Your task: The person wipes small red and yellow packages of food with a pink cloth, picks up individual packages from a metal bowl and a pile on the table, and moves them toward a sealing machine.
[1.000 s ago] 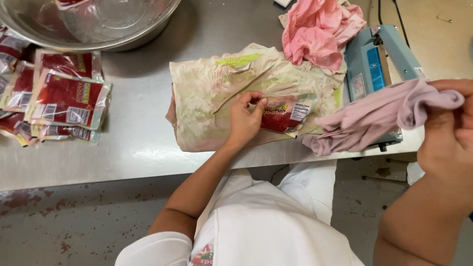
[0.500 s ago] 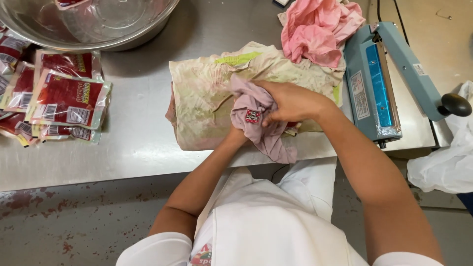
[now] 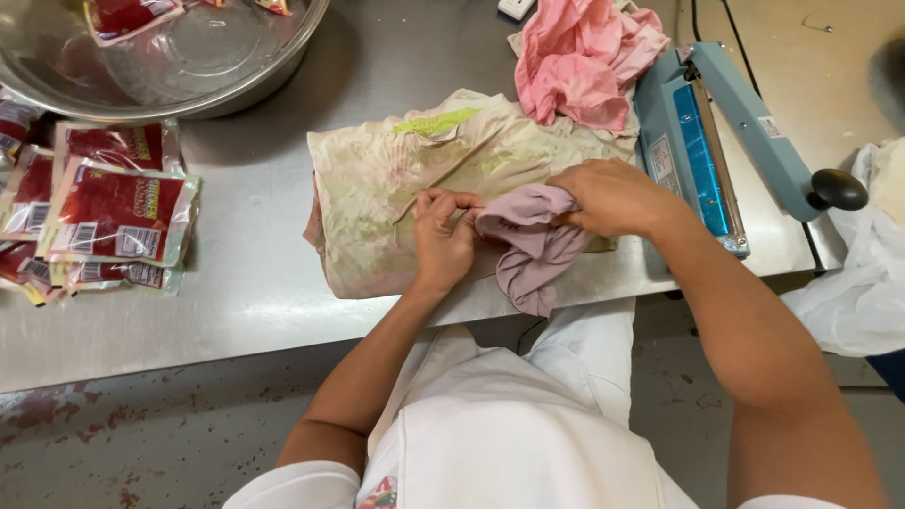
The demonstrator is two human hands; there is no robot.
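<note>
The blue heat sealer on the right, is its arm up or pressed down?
Up. The blue heat sealer has its arm raised, its black knob clear of the base.

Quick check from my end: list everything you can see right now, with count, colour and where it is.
mauve cloth: one, dusty pink-purple, on the stained cloth at the table's front edge, partly hanging over it
stained cloth: one, pale cream with green and pink marks, spread at table centre
pink rag: one, crumpled, behind the stained cloth
heat sealer: one, blue with a black knob, at the right
metal bowl: one, silver, top left, red pouches inside
sealed pouches: a stack, count unclear, red with clear edges, at the left
steel table: one, grey
white plastic bag: one, far right
left hand: pinching at the mauve cloth's edge
right hand: gripping the mauve cloth
</note>
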